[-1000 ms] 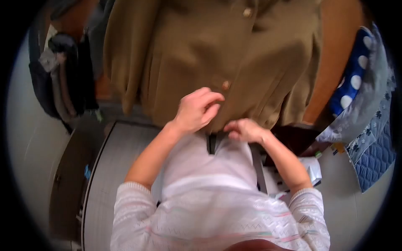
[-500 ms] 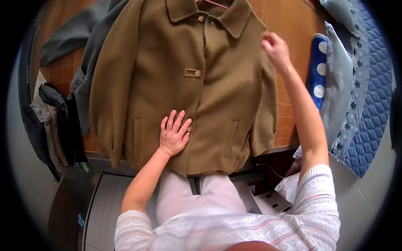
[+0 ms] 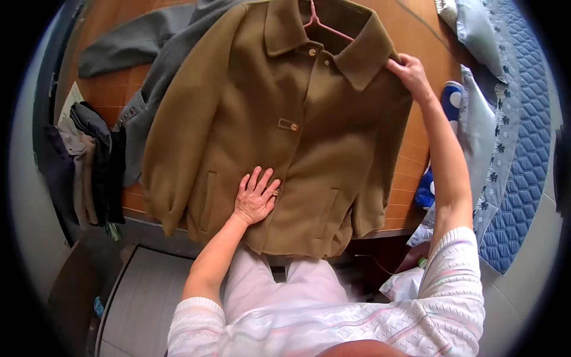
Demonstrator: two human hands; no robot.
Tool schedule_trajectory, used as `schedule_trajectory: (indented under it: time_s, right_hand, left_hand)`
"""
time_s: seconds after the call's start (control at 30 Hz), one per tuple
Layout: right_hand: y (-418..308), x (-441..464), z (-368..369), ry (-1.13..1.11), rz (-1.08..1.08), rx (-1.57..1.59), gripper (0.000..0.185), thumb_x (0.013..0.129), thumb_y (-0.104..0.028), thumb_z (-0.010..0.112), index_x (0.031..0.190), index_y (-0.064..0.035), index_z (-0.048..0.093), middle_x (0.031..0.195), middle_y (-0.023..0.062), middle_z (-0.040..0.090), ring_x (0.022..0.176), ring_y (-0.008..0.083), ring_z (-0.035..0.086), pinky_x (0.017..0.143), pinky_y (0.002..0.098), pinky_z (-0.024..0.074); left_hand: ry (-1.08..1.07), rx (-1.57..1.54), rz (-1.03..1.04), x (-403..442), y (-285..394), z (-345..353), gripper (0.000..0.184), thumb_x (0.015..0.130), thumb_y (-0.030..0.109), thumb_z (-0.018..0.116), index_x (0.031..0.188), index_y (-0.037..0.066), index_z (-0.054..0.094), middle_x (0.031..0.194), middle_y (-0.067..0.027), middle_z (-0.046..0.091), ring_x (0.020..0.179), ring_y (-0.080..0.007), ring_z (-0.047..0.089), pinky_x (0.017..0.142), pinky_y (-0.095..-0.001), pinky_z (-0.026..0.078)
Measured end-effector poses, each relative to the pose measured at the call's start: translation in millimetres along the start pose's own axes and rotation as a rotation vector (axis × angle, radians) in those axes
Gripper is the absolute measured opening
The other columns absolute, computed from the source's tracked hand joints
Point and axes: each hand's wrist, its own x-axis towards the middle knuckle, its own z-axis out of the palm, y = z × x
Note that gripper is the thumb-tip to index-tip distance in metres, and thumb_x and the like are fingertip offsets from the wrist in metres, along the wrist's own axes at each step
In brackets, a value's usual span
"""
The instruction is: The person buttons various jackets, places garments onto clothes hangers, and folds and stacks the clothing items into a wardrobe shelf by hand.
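Note:
An olive-brown coat [image 3: 250,113] lies front side up across the wooden table, its collar away from me. A pink hanger [image 3: 321,25] shows inside the neck opening. My left hand [image 3: 256,196] rests flat with spread fingers on the lower front, beside the button edge. At the coat's right shoulder, my right hand [image 3: 410,74] pinches the fabric between thumb and fingers. A button with a tab [image 3: 289,125] sits midway down the front. The hem hangs over the table edge against my legs.
A grey garment [image 3: 137,44] lies under the coat's left side. Folded clothes [image 3: 89,149] hang at the table's left edge. To the right are a blue polka-dot roll [image 3: 452,101], a pale cushion [image 3: 479,125] and a blue quilted cover [image 3: 523,137]. The wooden table [image 3: 410,172] shows around the coat.
My right hand has moved from beside the sleeve to the shoulder and taken hold of the coat there. The view has shifted, showing more of the collar and hanger. My left hand stays flat.

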Motion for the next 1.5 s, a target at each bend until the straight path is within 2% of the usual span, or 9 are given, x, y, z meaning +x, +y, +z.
schedule_trajectory:
  time_s: [0.23, 0.37, 0.43, 0.5, 0.67, 0.83, 0.97, 1.17, 1.5]
  right_hand:
    - [-55, -131, 9, 0.249, -0.112, 0.047, 0.020, 0.077, -0.019, 0.067, 0.077, -0.0004, 0.061, 0.065, -0.0036, 0.056, 0.060, 0.0027, 0.048, 0.053, 0.0195, 0.0411]
    - [-65, -175, 27, 0.327, -0.158, 0.069, 0.026, 0.075, -0.025, 0.070, 0.075, -0.0004, 0.062, 0.060, -0.0029, 0.055, 0.057, 0.0027, 0.046, 0.051, 0.0208, 0.0410]
    - [-70, -194, 34, 0.347, -0.166, 0.018, 0.026, 0.075, -0.025, 0.070, 0.075, -0.0003, 0.061, 0.059, -0.0026, 0.055, 0.057, 0.0028, 0.045, 0.051, 0.0210, 0.0407]
    - [-75, -210, 40, 0.361, -0.177, -0.001, 0.028, 0.076, -0.027, 0.069, 0.075, -0.0002, 0.061, 0.056, -0.0016, 0.053, 0.056, 0.0030, 0.044, 0.051, 0.0217, 0.0399]
    - [-58, -226, 50, 0.359, -0.154, 0.087, 0.029, 0.077, -0.028, 0.067, 0.073, -0.0002, 0.060, 0.055, -0.0004, 0.051, 0.055, 0.0032, 0.042, 0.050, 0.0220, 0.0387]
    - [-2, -217, 38, 0.251, -0.011, 0.047, 0.025, 0.077, -0.026, 0.065, 0.084, -0.0023, 0.061, 0.062, 0.0041, 0.058, 0.056, 0.0089, 0.051, 0.054, 0.0255, 0.0427]
    - [-15, -199, 37, 0.524, -0.190, -0.344, 0.027, 0.076, -0.024, 0.063, 0.095, -0.0042, 0.060, 0.072, 0.0096, 0.063, 0.063, 0.0184, 0.060, 0.061, 0.0299, 0.0469]
    - [-93, -133, 122, 0.033, 0.260, 0.579, 0.068, 0.080, -0.027, 0.061, 0.133, -0.0069, 0.024, 0.079, 0.0092, 0.058, 0.052, 0.0141, 0.057, 0.041, 0.0249, 0.0444]
    - [-112, -109, 122, 0.303, 0.210, 0.648, 0.023, 0.084, -0.025, 0.047, 0.081, -0.0012, 0.049, 0.067, 0.0135, 0.061, 0.049, 0.0181, 0.060, 0.035, 0.0264, 0.0454]
  left_hand:
    - [-0.034, -0.186, -0.052, 23, 18, -60, 0.027, 0.071, 0.012, 0.057, 0.098, 0.010, 0.059, 0.116, -0.0114, 0.049, 0.110, -0.0315, 0.044, 0.089, -0.0426, 0.036]
    - [0.559, -0.438, 0.021, 113, 36, -178, 0.015, 0.070, -0.003, 0.053, 0.083, 0.002, 0.059, 0.082, -0.0132, 0.059, 0.078, -0.0300, 0.056, 0.069, -0.0355, 0.046]
    - [0.620, -0.571, -0.107, 152, 34, -214, 0.017, 0.074, 0.004, 0.059, 0.091, 0.001, 0.060, 0.085, -0.0102, 0.060, 0.071, -0.0168, 0.058, 0.063, -0.0257, 0.046]
    - [0.675, -0.247, -0.025, 183, 27, -226, 0.047, 0.069, 0.023, 0.067, 0.110, 0.005, 0.052, 0.108, -0.0122, 0.054, 0.091, -0.0249, 0.055, 0.077, -0.0345, 0.045]
    - [0.395, 0.020, -0.263, 196, 14, -184, 0.055, 0.066, 0.021, 0.058, 0.119, 0.013, 0.044, 0.128, -0.0143, 0.037, 0.106, -0.0341, 0.044, 0.085, -0.0439, 0.042]
    - [0.416, -0.264, -0.339, 180, -33, -180, 0.031, 0.064, 0.006, 0.048, 0.092, 0.006, 0.063, 0.074, -0.0164, 0.061, 0.069, -0.0313, 0.059, 0.068, -0.0365, 0.047]
    - [0.304, -0.517, -0.485, 158, -49, -172, 0.029, 0.065, 0.006, 0.048, 0.090, 0.008, 0.063, 0.079, -0.0154, 0.062, 0.077, -0.0311, 0.059, 0.071, -0.0354, 0.046]
    - [0.323, -0.563, -0.455, 142, -23, -174, 0.028, 0.067, 0.005, 0.050, 0.092, 0.009, 0.062, 0.077, -0.0128, 0.063, 0.074, -0.0267, 0.060, 0.070, -0.0325, 0.046]
    - [0.510, -0.402, -0.385, 139, -39, -179, 0.020, 0.072, 0.009, 0.060, 0.092, 0.006, 0.060, 0.081, -0.0097, 0.060, 0.071, -0.0201, 0.058, 0.067, -0.0282, 0.045]
